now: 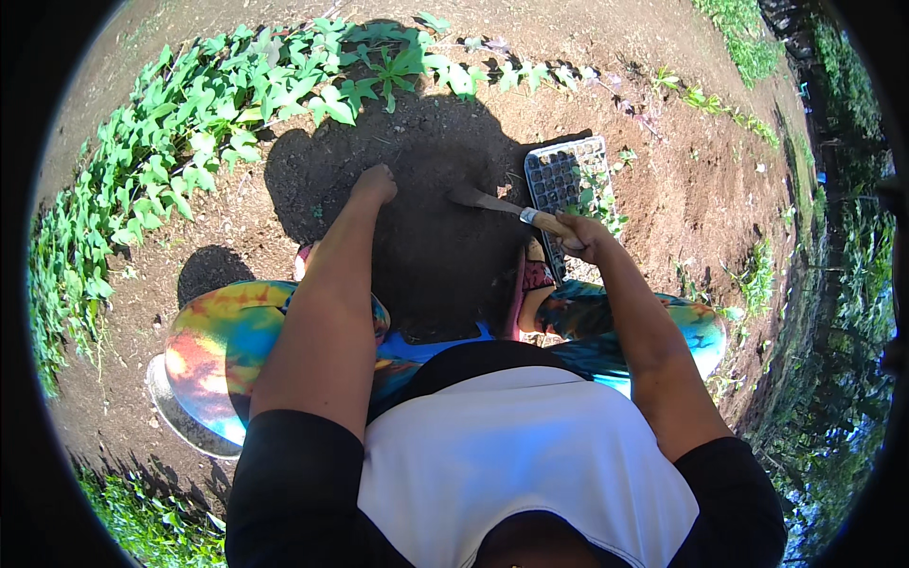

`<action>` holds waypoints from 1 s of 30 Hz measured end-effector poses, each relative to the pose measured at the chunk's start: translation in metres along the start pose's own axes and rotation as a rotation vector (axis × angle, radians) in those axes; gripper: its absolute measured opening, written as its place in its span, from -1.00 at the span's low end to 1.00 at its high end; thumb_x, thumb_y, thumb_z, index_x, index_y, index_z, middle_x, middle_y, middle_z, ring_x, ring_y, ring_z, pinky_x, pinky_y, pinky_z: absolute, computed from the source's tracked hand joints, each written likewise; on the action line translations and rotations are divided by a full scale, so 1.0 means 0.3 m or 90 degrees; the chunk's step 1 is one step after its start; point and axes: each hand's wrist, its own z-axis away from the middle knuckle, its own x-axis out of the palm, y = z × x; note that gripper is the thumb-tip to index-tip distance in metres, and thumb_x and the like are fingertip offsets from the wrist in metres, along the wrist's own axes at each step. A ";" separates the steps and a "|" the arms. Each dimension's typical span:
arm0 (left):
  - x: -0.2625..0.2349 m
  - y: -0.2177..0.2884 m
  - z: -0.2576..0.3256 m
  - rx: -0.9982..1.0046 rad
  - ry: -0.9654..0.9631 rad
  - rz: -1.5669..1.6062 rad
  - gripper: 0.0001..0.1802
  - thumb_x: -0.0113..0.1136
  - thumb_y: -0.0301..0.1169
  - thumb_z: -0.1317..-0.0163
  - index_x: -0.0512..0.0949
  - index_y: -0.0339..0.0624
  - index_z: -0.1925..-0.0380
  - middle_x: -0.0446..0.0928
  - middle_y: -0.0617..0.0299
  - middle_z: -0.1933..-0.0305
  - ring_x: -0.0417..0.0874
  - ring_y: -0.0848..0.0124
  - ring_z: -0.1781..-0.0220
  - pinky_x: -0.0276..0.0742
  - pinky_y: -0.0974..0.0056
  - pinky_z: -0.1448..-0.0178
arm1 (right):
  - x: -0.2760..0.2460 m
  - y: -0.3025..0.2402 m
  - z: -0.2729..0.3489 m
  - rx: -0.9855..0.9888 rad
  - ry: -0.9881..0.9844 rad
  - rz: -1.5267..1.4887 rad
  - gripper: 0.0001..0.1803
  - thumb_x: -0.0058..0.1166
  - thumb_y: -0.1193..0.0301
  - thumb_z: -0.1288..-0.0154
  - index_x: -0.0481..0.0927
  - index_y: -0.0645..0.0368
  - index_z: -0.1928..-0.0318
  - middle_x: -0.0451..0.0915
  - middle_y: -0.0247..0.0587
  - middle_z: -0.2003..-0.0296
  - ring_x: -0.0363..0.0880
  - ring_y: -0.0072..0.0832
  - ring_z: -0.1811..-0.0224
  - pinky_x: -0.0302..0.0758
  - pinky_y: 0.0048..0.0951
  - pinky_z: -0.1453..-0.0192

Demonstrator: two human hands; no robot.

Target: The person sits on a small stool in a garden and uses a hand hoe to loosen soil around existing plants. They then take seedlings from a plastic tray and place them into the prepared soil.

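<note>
My right hand (587, 237) is wrapped round the wooden handle of a hand trowel (492, 202). Its metal blade points left, with the tip at the dark, shaded soil (426, 237) between my feet. Across from it, my left hand (377, 185) is closed just above the same patch of ground; whatever its fingers may hold is hidden. Beyond the trowel handle, close to my right hand, a seedling tray (585, 147) with many small cells lies on the ground. Small green seedlings (592, 201) show along its right side.
Leafy green vines (284, 76) spread over the ground at the left and far side. A thinner row of plants (701, 99) runs to the far right. Beside my left knee shows a pale, rounded rim (169, 407). Grass (142, 521) grows at the lower left.
</note>
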 end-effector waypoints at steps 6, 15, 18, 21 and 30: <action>0.014 0.001 0.008 -0.041 -0.008 0.014 -0.63 0.14 -0.30 -0.28 0.63 -0.05 -0.08 0.61 0.03 -0.21 0.59 0.02 -0.28 0.52 0.00 -0.29 | 0.090 -0.422 0.332 -0.519 0.161 0.844 -0.61 0.34 0.22 -0.20 0.74 -0.08 -0.06 0.76 -0.03 0.18 0.75 -0.24 0.05 0.65 -0.27 -0.13; -0.091 0.038 0.120 -0.133 0.089 0.094 -0.72 0.15 -0.27 -0.27 0.66 0.02 0.05 0.67 0.09 -0.10 0.65 0.07 -0.21 0.55 0.00 -0.25 | 0.381 -0.607 0.254 -0.533 0.071 1.146 -0.56 0.38 -0.01 -0.17 0.76 0.10 0.18 0.74 -0.01 0.24 0.74 -0.14 0.10 0.67 -0.19 -0.01; -0.111 0.013 0.136 -0.163 0.220 0.169 -0.69 0.25 -0.25 -0.18 0.63 -0.09 0.10 0.68 -0.04 0.01 0.68 0.00 -0.10 0.58 -0.02 -0.17 | 0.209 -0.519 -0.049 -0.394 0.137 0.851 -0.43 0.44 -0.06 -0.05 0.77 0.05 0.03 0.77 -0.07 0.21 0.76 -0.25 0.17 0.66 -0.25 -0.01; -0.107 -0.018 0.123 -0.200 0.306 0.175 -0.68 0.29 -0.27 -0.15 0.59 -0.15 0.13 0.64 -0.12 0.04 0.66 -0.04 -0.08 0.57 -0.02 -0.15 | 0.005 -0.339 -0.217 -0.183 0.016 0.727 -0.45 0.39 -0.08 -0.19 0.78 0.14 0.08 0.71 -0.29 0.49 0.65 -0.57 0.54 0.63 -0.47 0.38; -0.042 -0.057 0.106 -0.183 0.353 0.217 -0.71 0.35 -0.41 -0.17 0.49 -0.08 0.14 0.52 -0.01 -0.01 0.60 -0.05 -0.10 0.55 -0.05 -0.14 | 0.161 -0.591 0.195 -0.530 0.032 1.039 -0.54 0.37 0.08 -0.20 0.73 -0.04 -0.07 0.75 -0.08 0.10 0.74 -0.25 0.03 0.65 -0.27 -0.15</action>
